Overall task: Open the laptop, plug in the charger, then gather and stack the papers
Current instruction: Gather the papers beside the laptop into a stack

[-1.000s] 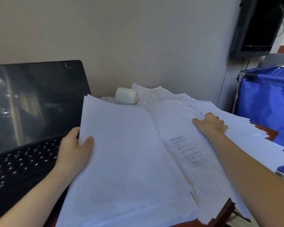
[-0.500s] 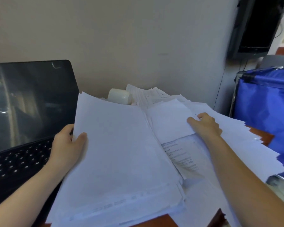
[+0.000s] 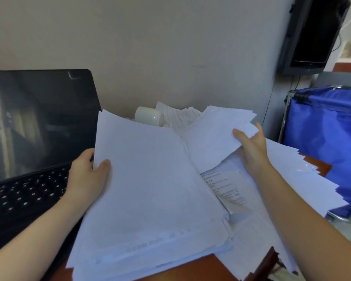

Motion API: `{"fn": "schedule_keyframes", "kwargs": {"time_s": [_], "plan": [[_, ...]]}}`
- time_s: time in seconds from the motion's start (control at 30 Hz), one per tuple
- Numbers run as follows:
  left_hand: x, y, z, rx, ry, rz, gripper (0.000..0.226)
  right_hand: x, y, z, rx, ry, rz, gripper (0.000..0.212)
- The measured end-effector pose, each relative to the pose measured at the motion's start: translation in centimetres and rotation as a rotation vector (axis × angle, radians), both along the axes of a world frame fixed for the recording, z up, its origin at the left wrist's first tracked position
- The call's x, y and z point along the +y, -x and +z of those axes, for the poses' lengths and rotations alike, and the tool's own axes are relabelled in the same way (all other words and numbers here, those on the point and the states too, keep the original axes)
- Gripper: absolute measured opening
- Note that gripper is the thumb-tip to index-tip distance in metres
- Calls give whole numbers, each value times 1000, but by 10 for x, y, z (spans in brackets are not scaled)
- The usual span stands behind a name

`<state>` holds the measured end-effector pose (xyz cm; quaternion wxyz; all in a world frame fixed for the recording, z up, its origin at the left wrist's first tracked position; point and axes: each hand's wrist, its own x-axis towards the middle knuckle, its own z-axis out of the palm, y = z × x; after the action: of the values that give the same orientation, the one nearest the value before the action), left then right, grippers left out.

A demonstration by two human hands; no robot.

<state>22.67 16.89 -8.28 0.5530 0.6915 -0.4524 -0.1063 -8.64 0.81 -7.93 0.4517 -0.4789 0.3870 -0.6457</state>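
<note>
You can read no word here. The printed sheet (image 3: 225,185) lying face up bears rows of dark print, too small and blurred to make out. White legends mark the keys of the laptop keyboard (image 3: 26,193), but they are smeared beyond reading.

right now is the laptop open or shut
Open. The laptop has its dark screen standing up at the left, with the keyboard exposed below it.

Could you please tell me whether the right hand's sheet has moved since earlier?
Yes: the right hand has lifted the sheet upward off the pile; its far edge now reaches level with the white cylinder.
</note>
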Motion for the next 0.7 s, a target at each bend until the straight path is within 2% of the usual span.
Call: {"fn": "schedule_keyframes", "kwargs": {"time_s": [0.03, 0.07, 0.1, 0.17, 0.23, 0.37, 0.5, 0.7], "plan": [[1, 1, 0, 0, 11, 3, 12, 4, -4, 2, -75, -7, 93, 43], [1, 1, 0, -5, 24, 6, 13, 10, -9, 4, -41, -17, 174, 26], [2, 1, 0, -11, 36, 11, 13, 20, -15, 6, 103, -28, 236, 17], [3, 1, 0, -9, 57, 24, 14, 31, -27, 2, 436, -16, 288, 15], [4, 1, 0, 5, 71, 39, 13, 31, -35, -5, 556, -17, 248, 18], [6, 2, 1, 31, 103, 68, 11, 21, -37, -3, 340, -114, 42, 17], [6, 1, 2, 53, 98, 77, 8, 10, -26, -2, 149, -95, -238, 17], [5, 0, -1, 63, 83, 71, 14, -4, -12, -2, -263, -158, -341, 34]]}}
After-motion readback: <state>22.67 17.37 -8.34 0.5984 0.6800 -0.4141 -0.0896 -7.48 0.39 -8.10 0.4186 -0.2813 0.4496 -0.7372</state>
